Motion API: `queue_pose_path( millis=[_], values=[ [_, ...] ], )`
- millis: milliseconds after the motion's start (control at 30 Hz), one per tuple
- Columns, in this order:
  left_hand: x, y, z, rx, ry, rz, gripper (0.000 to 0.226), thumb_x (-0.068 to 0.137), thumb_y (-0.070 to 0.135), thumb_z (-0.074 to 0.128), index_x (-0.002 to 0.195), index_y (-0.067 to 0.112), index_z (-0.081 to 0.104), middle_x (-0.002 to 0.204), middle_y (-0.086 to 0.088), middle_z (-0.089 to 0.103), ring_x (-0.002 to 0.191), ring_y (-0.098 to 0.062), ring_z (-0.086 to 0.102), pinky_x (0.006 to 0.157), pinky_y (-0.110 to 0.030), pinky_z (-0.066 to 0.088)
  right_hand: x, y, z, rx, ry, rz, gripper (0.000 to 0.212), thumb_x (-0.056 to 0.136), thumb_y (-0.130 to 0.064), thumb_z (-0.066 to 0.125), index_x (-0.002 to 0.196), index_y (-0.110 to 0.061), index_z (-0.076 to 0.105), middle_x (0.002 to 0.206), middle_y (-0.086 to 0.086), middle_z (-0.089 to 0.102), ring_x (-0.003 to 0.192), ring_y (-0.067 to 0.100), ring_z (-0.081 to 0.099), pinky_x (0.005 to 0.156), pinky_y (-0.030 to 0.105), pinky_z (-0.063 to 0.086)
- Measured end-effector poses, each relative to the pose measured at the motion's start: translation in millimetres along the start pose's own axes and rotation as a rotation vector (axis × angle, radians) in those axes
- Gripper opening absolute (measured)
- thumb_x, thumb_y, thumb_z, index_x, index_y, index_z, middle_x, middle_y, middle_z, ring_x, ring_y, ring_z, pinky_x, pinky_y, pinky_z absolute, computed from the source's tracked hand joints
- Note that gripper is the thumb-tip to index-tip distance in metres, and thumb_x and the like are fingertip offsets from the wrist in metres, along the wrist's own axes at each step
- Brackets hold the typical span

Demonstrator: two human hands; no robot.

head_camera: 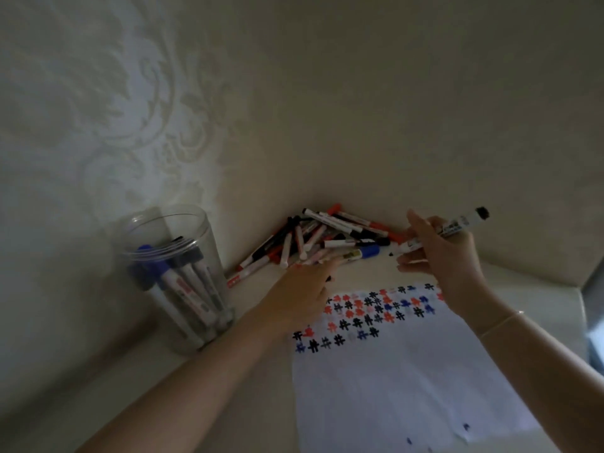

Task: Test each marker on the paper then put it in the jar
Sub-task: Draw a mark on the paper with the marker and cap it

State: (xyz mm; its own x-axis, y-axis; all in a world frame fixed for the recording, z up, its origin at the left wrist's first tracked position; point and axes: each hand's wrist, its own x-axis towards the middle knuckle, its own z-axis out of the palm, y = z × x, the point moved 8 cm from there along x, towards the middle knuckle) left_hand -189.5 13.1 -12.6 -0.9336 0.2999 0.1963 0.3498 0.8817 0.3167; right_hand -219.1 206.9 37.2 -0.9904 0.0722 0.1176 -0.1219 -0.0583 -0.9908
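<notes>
jar point(183, 243): clear glossy plastic | paper point(408, 380): thin, matt white | markers point(327, 237): smooth shiny plastic barrels | wall point(108, 103): embossed, faintly sheeny pattern | table point(261, 403): smooth, pale

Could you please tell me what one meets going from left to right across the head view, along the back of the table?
Clear jar holding markers → pile of loose markers → right hand gripping a black-capped marker.

Dim, soft-focus wide-angle view, pale light patch on the left wall point(108, 103), bowed edges.
</notes>
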Motion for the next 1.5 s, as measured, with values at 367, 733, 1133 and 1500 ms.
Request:
queue_pose_path(
  millis=[367,733,1133,1500],
  values=[
    [-12,44,22,0.128,0.086,0.229,0.056,0.093,0.059,0.033,0.131,0.023,0.053,0.139,0.002,0.049,0.129,-0.017,0.041,0.107,-0.035,0.033,-29,61,0,-0.011,-0.104,0.154,0.021,0.087,-0.004,0.062,0.069,-0.004,0.051,0.062,0.016,0.056,0.049,0.023,0.052,0.046,0.029,0.045],
    [-30,34,55,0.011,-0.248,0.117,0.095,0.077,0.079,0.041,0.153,0.032,0.008,0.159,0.018,-0.003,0.144,0.002,-0.006,0.114,-0.02,-0.008,-34,68,0,-0.348,0.067,-0.006,0.024,0.078,-0.001,0.062,0.056,0.0,0.05,0.037,0.002,0.043,0.029,0.006,0.035,0.035,0.016,0.029],
    [-31,38,50,0.013,-0.229,0.137,0.094,0.077,0.078,0.042,0.153,0.032,0.009,0.158,0.019,-0.001,0.143,0.002,-0.004,0.11,-0.016,-0.011,-35,68,2,-0.369,0.038,-0.015,0.022,0.079,0.002,0.059,0.06,0.009,0.051,0.035,0.001,0.048,0.028,0.007,0.037,0.034,0.016,0.031],
    [-31,39,49,0.028,-0.226,0.145,0.093,0.079,0.078,0.04,0.152,0.032,0.008,0.158,0.019,-0.001,0.143,0.001,-0.004,0.11,-0.017,-0.01,-35,65,3,-0.399,0.034,-0.072,0.034,0.081,0.003,0.059,0.055,-0.004,0.038,0.042,-0.001,0.042,0.03,0.005,0.035,0.036,0.013,0.028]
  ],
)
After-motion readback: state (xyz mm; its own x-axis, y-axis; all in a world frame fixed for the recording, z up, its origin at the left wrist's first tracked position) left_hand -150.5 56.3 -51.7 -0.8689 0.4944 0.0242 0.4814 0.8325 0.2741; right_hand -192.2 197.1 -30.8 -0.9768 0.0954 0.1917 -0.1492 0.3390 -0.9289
